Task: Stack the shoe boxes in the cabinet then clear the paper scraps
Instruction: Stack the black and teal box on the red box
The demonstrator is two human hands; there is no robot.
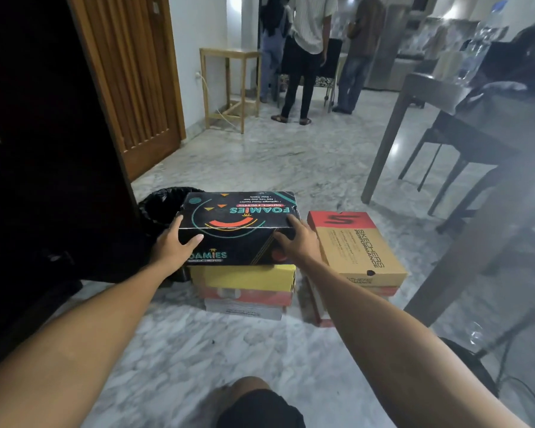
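At twelve o'clock, your left hand (175, 242) and right hand (294, 239) grip the black box (238, 223), seemingly atop the stack (244, 285).

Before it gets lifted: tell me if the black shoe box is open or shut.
Shut. The lid sits flat on the black shoe box; the left hand and right hand grip its ends.

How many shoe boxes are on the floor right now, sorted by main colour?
Black: 1, the Foamies box, gripped by the left hand and right hand
Yellow: 1
Red: 1
White: 1
Tan with red: 1, atop boxes too hidden to count
Total: 5 countable
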